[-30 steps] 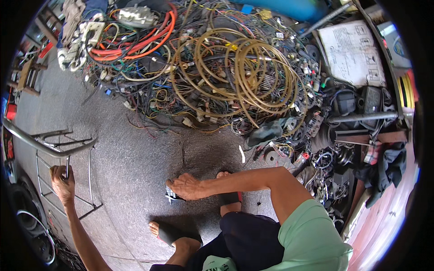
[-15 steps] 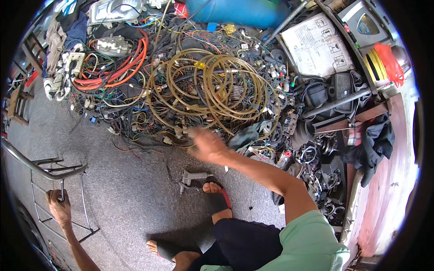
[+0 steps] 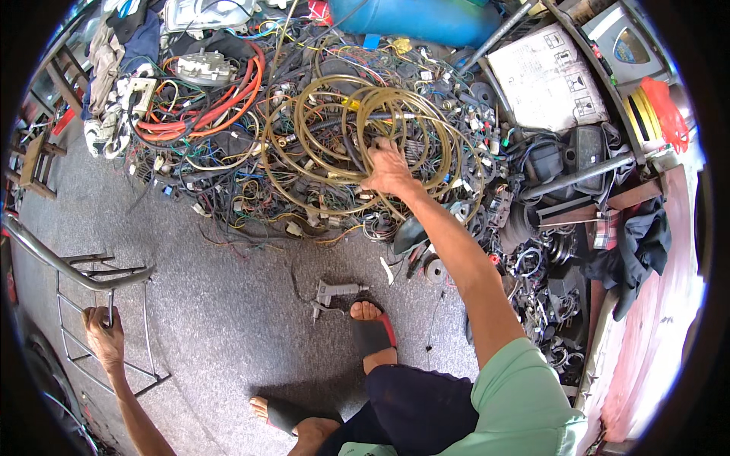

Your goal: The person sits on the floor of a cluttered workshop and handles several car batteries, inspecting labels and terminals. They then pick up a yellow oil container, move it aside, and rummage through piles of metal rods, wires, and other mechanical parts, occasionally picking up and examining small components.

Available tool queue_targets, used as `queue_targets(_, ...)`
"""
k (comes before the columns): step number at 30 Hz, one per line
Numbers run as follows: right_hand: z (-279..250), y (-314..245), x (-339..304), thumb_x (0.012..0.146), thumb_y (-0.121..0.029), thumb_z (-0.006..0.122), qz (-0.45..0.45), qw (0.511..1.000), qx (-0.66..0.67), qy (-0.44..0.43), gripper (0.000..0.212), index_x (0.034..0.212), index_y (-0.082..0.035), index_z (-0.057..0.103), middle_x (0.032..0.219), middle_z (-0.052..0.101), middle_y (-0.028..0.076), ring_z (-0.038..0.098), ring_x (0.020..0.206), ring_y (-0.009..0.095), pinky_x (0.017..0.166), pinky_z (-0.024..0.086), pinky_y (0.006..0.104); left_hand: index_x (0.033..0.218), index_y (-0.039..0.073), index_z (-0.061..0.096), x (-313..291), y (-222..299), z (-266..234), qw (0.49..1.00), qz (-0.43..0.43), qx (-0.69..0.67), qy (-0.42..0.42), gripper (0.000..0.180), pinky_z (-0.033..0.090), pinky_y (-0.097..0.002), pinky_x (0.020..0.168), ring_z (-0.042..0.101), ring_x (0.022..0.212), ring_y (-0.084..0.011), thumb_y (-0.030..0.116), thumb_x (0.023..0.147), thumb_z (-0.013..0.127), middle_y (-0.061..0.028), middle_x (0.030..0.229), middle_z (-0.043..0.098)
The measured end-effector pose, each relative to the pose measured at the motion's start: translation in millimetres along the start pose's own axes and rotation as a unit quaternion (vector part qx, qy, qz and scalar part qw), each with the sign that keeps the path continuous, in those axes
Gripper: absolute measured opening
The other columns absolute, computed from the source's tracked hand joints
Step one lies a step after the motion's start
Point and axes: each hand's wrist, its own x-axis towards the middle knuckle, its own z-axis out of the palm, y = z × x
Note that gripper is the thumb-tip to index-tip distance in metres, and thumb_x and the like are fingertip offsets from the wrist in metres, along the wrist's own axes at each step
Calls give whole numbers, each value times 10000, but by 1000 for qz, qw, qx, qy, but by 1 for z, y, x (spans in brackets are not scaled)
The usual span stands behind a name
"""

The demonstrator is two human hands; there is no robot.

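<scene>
At the far left, my left hand (image 3: pixel 105 338) is closed around a short upright bar of a metal rack (image 3: pixel 144 319), below its thick curved tube (image 3: pixel 57 262). My right hand (image 3: pixel 389 169) reaches out over a heap of wires and has its fingers curled on a coiled clear yellowish hose (image 3: pixel 449 152). Part of the hose is hidden under the hand. The hose lies in several loose loops on the heap. On the floor by my right foot rests a grey air blow gun (image 3: pixel 334 292) with its trigger lever.
Tangled wires and connectors (image 3: pixel 243 194) cover the far floor. Orange-red cables (image 3: pixel 220 125) lie left of the hose, and a blue tank (image 3: pixel 418 21) is behind. A stained white board (image 3: pixel 544 80) leans at the right, near a metal pipe (image 3: pixel 578 176). A wooden stool (image 3: pixel 34 167) stands far left.
My right hand has moved farther out, from the heap's near edge onto the coiled hose. My left hand stays on the rack. The whole view has shifted slightly.
</scene>
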Motion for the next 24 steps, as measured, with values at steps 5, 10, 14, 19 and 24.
queue_targets(5, -34, -4, 18, 700, -302, 827, 59, 956, 256, -128, 474, 1022, 1, 657, 922, 695, 168, 673, 910, 291, 912, 519, 392, 769, -27, 575, -3, -13, -4, 999, 25, 25, -4, 181, 428, -460, 763, 527, 852, -370, 94, 836, 692, -169, 796, 563)
queue_targets(10, -103, -39, 17, 785, -190, 772, 32, 948, 289, -127, 588, 1294, -12, 538, 1072, 690, 198, 684, 944, 275, 911, 547, 399, 746, -8, 570, -3, -8, 0, 999, 29, 21, -4, 174, 421, -453, 763, 517, 845, -354, 92, 832, 683, -153, 767, 551)
queue_targets(14, -10, -40, -21, 829, -392, 742, -162, 978, 47, -119, 758, 1346, 59, 420, 1123, 598, 206, 625, 1019, 289, 878, 550, 419, 742, -9, 564, -3, -7, 4, 999, 31, 5, 12, 167, 421, -457, 760, 517, 841, -357, 73, 824, 684, -155, 777, 554)
queue_targets(19, 6, -48, -37, 852, -425, 717, -161, 978, 41, -125, 862, 1423, 74, 306, 1165, 553, 230, 591, 1067, 336, 973, 460, 508, 750, -5, 567, -2, -8, -5, 999, 9, 39, -15, 164, 433, -441, 746, 527, 839, -341, 63, 813, 702, -147, 774, 557)
queue_targets(24, -19, -33, -20, 1018, -326, 493, -55, 952, 151, -259, 366, 1101, 31, 490, 687, 471, 122, 560, 560, 260, 598, 562, 358, 746, 2, 572, 0, 1, 0, 1000, 9, 25, -5, 171, 436, -441, 736, 529, 828, -341, 75, 815, 710, -136, 758, 551)
